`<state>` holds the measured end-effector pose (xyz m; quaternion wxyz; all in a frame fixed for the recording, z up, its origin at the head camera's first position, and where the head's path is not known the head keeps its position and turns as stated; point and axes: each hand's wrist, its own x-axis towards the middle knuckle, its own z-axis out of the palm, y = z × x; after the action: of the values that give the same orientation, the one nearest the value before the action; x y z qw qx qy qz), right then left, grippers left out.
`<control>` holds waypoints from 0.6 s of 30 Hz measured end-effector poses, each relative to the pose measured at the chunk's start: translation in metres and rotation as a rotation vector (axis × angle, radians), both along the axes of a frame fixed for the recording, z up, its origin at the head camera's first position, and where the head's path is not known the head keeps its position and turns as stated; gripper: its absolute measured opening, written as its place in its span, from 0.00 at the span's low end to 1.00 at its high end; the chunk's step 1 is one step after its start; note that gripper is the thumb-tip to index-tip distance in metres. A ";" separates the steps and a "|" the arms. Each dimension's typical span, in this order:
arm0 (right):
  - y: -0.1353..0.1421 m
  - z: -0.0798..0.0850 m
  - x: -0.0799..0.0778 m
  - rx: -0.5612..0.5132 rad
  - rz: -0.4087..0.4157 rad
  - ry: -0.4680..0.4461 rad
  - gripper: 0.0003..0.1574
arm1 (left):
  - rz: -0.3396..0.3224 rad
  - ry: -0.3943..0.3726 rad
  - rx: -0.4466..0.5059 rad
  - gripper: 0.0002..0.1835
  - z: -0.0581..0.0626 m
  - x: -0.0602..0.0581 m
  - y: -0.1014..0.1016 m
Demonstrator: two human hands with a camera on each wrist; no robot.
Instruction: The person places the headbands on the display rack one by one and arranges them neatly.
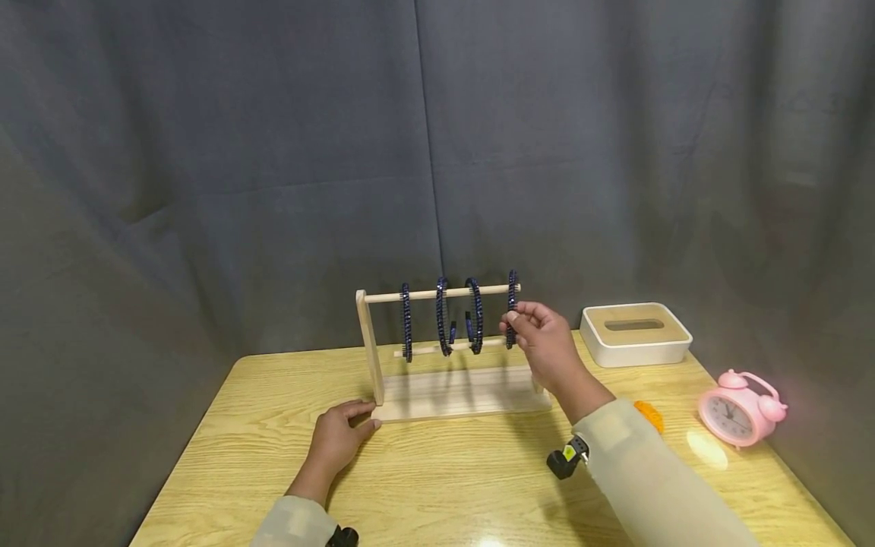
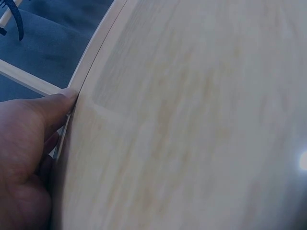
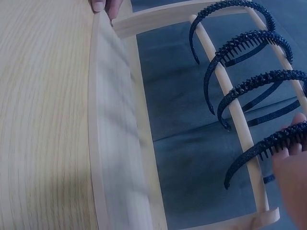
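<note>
A wooden headband rack (image 1: 465,393) stands on the table, two horizontal rods above its flat base. Several dark blue, glittery headbands with comb teeth hang over the rods, among them a left one (image 1: 407,323) and two middle ones, (image 3: 249,42) nearer the rack's left end. At the right end of the rods, my right hand (image 1: 547,342) pinches the rightmost headband (image 1: 512,289) between thumb and fingers, partly covering it. My left hand (image 1: 338,439) grips the base's left front corner, thumb and fingers on either side; in the left wrist view the thumb (image 2: 64,96) lies against the wood.
Behind the rack to the right sits a white tissue box (image 1: 636,353) with a wooden lid. A pink alarm clock (image 1: 734,414) stands near the table's right edge, and an orange object (image 1: 649,415) lies partly behind the right sleeve. A grey curtain (image 1: 273,190) hangs behind the table.
</note>
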<state>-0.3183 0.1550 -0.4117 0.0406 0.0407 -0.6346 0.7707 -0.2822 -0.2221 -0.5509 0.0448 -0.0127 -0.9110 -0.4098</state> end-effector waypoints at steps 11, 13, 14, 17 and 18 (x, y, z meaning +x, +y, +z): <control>-0.002 0.001 -0.003 0.012 0.070 0.021 0.19 | -0.003 0.002 0.005 0.19 -0.001 -0.001 0.000; -0.001 0.001 -0.004 0.022 0.071 0.027 0.20 | -0.004 0.001 0.006 0.18 0.000 -0.001 0.000; -0.001 0.001 -0.004 0.028 0.070 0.029 0.20 | -0.004 0.000 0.006 0.18 0.000 -0.001 0.000; 0.000 0.002 -0.004 0.040 0.071 0.035 0.20 | -0.003 -0.005 0.008 0.18 0.000 -0.001 0.000; 0.000 0.003 -0.004 0.041 0.073 0.036 0.20 | -0.003 -0.006 0.008 0.18 0.000 -0.001 0.000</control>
<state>-0.3226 0.1548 -0.4091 0.0232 0.0784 -0.6475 0.7577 -0.2831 -0.2222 -0.5508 0.0417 -0.0125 -0.9094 -0.4136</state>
